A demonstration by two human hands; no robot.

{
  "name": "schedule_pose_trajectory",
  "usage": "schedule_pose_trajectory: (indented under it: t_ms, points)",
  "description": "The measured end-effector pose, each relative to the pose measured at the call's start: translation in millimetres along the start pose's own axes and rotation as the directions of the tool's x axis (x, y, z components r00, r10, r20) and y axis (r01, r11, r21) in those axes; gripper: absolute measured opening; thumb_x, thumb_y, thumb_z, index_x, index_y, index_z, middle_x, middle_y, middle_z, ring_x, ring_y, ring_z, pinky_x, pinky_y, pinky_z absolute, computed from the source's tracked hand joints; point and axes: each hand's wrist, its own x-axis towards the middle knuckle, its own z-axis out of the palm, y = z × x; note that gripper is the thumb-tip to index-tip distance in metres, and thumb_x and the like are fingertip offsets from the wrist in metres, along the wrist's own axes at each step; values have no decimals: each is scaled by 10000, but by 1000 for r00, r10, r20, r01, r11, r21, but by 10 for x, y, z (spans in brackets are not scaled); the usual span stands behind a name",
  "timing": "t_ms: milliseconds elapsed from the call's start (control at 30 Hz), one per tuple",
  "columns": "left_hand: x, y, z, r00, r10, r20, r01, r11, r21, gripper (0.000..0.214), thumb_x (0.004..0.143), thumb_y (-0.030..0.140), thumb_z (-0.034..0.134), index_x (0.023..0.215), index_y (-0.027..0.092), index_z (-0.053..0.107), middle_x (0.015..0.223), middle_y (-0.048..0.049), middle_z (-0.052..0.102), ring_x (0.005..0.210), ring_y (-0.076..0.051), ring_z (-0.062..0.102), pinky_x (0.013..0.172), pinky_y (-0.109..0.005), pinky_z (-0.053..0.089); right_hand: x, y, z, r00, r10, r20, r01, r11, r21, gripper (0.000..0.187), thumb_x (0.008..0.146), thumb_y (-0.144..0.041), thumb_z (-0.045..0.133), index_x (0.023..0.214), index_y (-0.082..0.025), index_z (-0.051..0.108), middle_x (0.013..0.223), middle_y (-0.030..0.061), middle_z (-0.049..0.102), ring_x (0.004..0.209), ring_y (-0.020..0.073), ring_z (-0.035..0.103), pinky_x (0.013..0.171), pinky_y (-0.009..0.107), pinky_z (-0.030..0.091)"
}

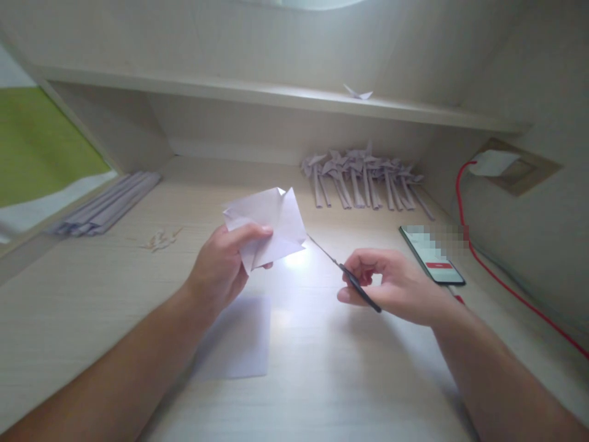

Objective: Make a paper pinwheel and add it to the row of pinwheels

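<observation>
A white sheet of paper (288,221), cut in from its edges so that flaps stand up, is pinched in my left hand (225,258) with the thumb across its front. My right hand (391,279) grips a pair of scissors (356,285) by the dark handle. The thin blade points up and left, its tip at the paper's right edge; whether it touches the paper I cannot tell. Below my left hand, a flat square stack of white paper (243,337) lies on the table, partly covered by my forearm.
Several paper pinwheels (359,178) on rolled sticks lie at the back right. Rolled paper tubes (110,202) are stacked at the left, near small scraps (161,239). A phone (432,255) and a red cable (501,279) are at right. A folded paper piece (358,93) rests on the shelf.
</observation>
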Motion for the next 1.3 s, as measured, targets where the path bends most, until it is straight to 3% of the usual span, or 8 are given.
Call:
schedule_pose_trajectory:
  t_ms: [133,567,1300]
  points:
    - [14,3,-17,1000,-12,23,15,993,-115,162,675,223,808,819,182,747,790,-29,654,589,-133,571,431,-216,469,-48,18,-62,999,-28,33,29,999,-43,305,749,-432,888,705,-210,683,668,-8,608,626,140,532,539,259,401]
    - [-6,1,9,996,17,82,-7,992,-122,158,711,210,800,851,175,738,762,-19,650,580,-137,555,434,-223,454,-39,-44,24,998,-14,56,14,1000,14,366,731,-434,899,650,-200,630,608,-31,562,567,117,493,506,251,353]
    - [12,-26,-17,996,74,41,-69,992,-108,157,681,163,826,815,152,745,742,8,705,600,-117,589,494,-201,468,-23,-14,16,994,82,77,-86,995,43,396,700,-412,918,619,-181,606,573,-55,510,552,93,430,498,239,291]
